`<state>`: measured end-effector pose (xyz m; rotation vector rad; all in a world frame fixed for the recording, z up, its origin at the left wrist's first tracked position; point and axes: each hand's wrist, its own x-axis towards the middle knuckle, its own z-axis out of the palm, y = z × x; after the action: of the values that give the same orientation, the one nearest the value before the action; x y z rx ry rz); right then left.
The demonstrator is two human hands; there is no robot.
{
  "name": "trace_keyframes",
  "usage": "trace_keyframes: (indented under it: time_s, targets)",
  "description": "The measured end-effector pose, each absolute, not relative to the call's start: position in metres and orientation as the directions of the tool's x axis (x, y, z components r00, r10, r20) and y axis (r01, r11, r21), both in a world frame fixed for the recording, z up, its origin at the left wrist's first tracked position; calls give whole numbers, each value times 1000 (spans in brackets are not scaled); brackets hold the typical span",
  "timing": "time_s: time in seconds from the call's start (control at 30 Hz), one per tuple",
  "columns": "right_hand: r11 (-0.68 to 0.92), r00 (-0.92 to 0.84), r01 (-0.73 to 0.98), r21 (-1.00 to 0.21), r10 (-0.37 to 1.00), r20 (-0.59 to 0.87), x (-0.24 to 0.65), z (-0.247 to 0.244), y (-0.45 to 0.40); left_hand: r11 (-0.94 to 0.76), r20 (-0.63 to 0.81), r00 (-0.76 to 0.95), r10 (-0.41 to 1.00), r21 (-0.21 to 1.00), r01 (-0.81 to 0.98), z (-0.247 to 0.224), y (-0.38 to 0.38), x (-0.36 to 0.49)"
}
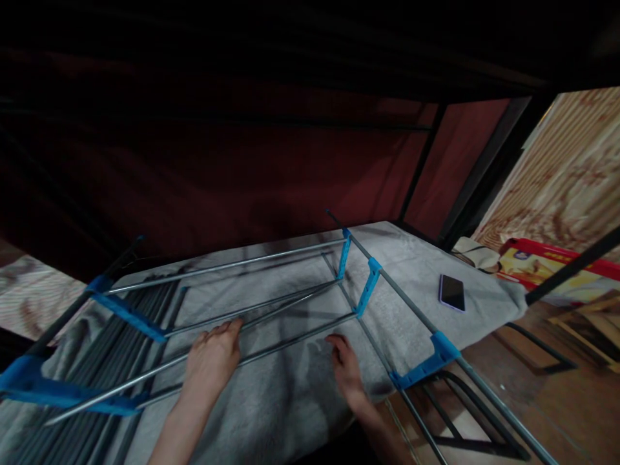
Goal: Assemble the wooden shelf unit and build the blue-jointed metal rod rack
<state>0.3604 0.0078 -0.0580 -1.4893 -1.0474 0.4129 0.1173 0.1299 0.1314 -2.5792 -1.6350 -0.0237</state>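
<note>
A rack frame of thin metal rods with blue plastic connectors lies across a grey cloth-covered surface. My left hand rests flat on one of the long rods near the frame's middle, fingers spread, gripping nothing. My right hand lies on the grey cloth just under another rod, fingers loosely curled, close to the blue connector at the frame's right side.
A phone lies face up on the cloth at the right. A bundle of dark rods lies at the left. A red box and wooden board stand at the right, past the edge. A dark red curtain hangs behind.
</note>
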Motion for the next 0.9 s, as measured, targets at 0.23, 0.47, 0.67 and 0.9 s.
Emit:
trace_keyframes:
  time_s: [0.23,0.47,0.67,0.9]
  targets:
    - [153,533,281,-947,796,287,368,-53,10,-385,15,384,923,52,922,99,132,113]
    - [140,556,371,-918,758,340,377,-45,20,-376,45,373,927,93,922,80,132,106]
    - [89,382,638,-765,826,414,392,-25,53,-336,47,333,942,103,936,75,134,105]
    - [213,-36,806,-553,949,313,374,-28,57,-298,-4,303,953,166,940,76,120,104]
